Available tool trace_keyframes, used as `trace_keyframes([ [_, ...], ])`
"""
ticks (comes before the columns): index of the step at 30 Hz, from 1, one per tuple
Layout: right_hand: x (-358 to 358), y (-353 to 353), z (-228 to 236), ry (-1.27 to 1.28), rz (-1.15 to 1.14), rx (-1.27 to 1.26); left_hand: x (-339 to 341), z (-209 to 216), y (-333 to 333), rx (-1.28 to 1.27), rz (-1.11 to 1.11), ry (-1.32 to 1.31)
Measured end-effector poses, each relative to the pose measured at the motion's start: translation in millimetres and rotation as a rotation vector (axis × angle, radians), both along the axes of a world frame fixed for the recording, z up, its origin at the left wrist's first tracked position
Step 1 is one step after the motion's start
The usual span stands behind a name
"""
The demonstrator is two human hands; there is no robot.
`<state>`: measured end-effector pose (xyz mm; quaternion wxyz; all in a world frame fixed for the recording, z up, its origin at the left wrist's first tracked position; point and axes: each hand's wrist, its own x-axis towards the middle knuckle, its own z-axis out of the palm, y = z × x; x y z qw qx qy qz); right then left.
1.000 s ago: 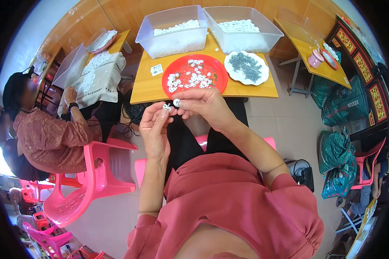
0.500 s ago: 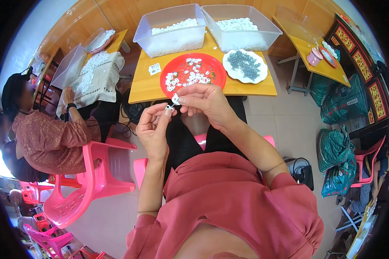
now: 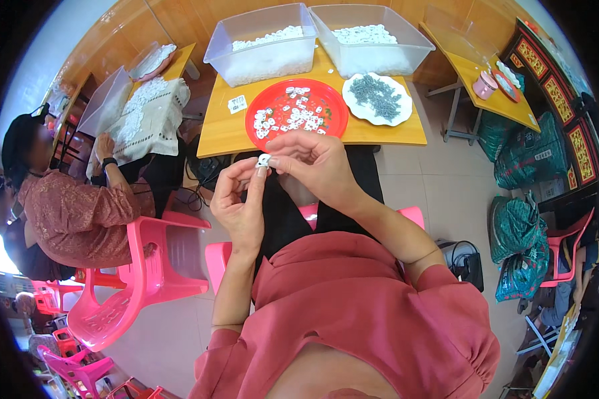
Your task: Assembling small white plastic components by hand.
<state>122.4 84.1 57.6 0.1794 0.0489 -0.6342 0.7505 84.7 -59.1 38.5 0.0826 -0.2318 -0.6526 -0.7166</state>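
Observation:
Just beyond my lap, both hands meet at a small white plastic piece [image 3: 263, 160] with dark holes. My left hand [image 3: 239, 203] pinches it between thumb and fingertips from the left side. My right hand [image 3: 321, 169] grips it from the right, thumb and forefinger pressed together. The fingertips cover part of the piece. Beyond my hands a red round tray [image 3: 336, 106] holds many similar white pieces. To its right, a white scalloped plate [image 3: 401, 118] carries a heap of small grey metal pins or screws [image 3: 376, 96].
Two clear plastic bins [image 3: 263, 56] full of white pieces stand at the back of the yellow table [image 3: 216, 136]. A paper slip [image 3: 237, 104] lies left of the tray. To my left another person [image 3: 80, 199] sits on a pink chair [image 3: 140, 279]. Green sacks [image 3: 519, 229] stand at right.
Half a second ago each hand held a white part, with a thin metal bit between them. Now the parts are together at my fingertips, and my right hand has moved slightly left.

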Motion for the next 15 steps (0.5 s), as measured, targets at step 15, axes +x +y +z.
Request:
trace_keyframes([
  [15,6,10,8,-0.036,0.244,-0.180,-20,-6,-7,0.062,-0.366,0.095],
])
